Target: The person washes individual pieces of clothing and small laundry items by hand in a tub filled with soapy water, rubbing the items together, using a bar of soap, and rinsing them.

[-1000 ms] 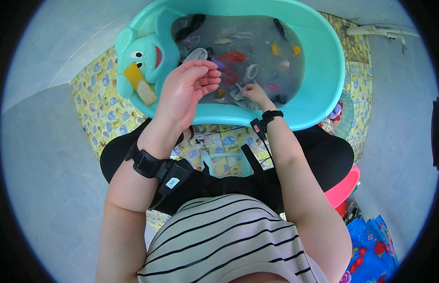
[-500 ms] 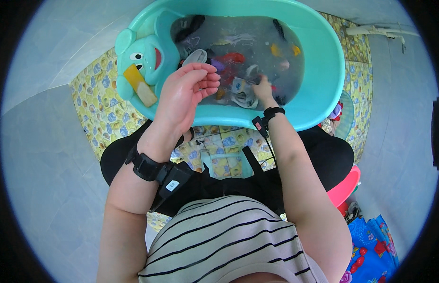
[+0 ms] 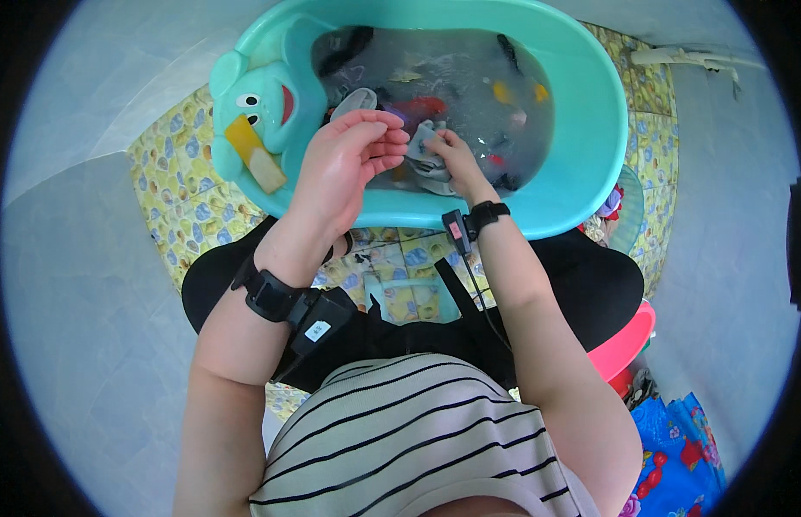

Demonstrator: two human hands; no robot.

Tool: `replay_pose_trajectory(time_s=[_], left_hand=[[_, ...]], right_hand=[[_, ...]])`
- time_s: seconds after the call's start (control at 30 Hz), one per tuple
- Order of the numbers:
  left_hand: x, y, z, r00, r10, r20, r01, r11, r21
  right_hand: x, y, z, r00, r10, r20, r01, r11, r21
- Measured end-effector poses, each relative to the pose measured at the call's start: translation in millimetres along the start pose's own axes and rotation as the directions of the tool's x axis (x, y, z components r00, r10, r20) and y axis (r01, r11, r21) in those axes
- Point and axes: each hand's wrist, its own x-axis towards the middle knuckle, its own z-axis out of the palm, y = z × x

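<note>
1. The pale grey cloth should be soft and light by itself, but the water probably makes it heavier and slippery; I judge it not fragile.
2. You can best take it by a gathered fold, pressing between thumb and fingers.
3. It looks wet and crumpled, with a darker mark on its upper part.
4. It is at 6 o'clock in the murky water of the turquoise tub.
5. Your right hand pinches it; your left hand, at 8 o'clock, is loosely curled, holding nothing visible. Whether its fingertips touch the cloth, I cannot tell.
</note>
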Motion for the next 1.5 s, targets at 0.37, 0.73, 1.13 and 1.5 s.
replay_pose_trajectory(time_s=[0.37,0.73,1.13,1.5], left_hand=[[20.3,-42.5,-3.2,0.954,-0.299,0.001,0.299,0.954,-0.026],[37.6,-34.2,-0.8,0.988,-0.082,-0.128,0.062,0.986,-0.153],[36.1,-23.5,21.5,0.994,-0.025,0.102,0.048,0.973,-0.225],[31.9,-22.2,38.8,0.938,-0.018,0.347,0.078,0.984,-0.159]], right_hand=[[-89.3,-94.8,31.0,0.906,-0.361,0.221,0.229,0.858,0.46],[-103.1,-98.5,23.4,0.87,-0.493,0.011,0.489,0.866,0.104],[-115.1,-96.3,-0.7,0.947,-0.301,0.109,0.141,0.698,0.703],[-119.7,-107.5,-17.6,0.953,-0.228,-0.199,0.299,0.607,0.736]])
